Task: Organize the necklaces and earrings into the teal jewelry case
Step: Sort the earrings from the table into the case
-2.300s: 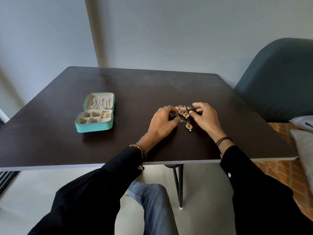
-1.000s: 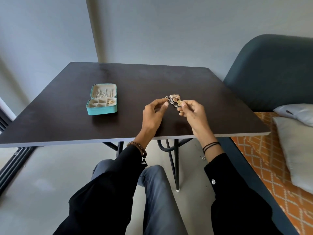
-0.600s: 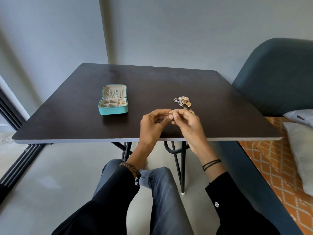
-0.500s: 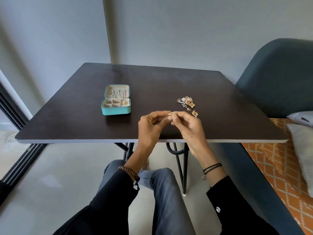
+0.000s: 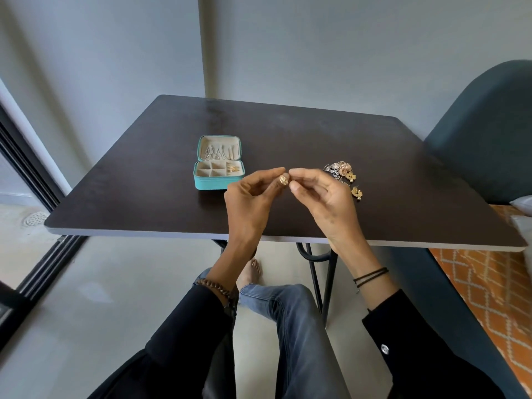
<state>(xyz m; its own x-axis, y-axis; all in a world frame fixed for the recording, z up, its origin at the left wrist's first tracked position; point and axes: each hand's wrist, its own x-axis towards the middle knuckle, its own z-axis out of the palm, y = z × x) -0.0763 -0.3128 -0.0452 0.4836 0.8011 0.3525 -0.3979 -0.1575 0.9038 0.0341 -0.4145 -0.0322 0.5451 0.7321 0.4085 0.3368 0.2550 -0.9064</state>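
Observation:
A small gold earring point(image 5: 283, 180) is pinched between the fingertips of my left hand point(image 5: 252, 201) and my right hand point(image 5: 324, 197), raised above the front middle of the dark table point(image 5: 288, 133). The teal jewelry case point(image 5: 218, 162) lies open to the left of my hands. Silver chains hang in its lid and gold pieces sit in its right compartment. A pile of earrings point(image 5: 341, 171) lies on the table just right of my right hand, with one gold earring point(image 5: 356, 193) apart from it, nearer me.
A dark teal chair point(image 5: 486, 133) stands at the table's right side. A cushion point(image 5: 522, 204) and an orange patterned cover point(image 5: 489, 298) lie at the right edge. My legs are under the table. A wall runs behind the table.
Both hands lifted one gold earring off the pile and drew it toward me and leftward. The pile stayed on the table. The camera tilted up and back.

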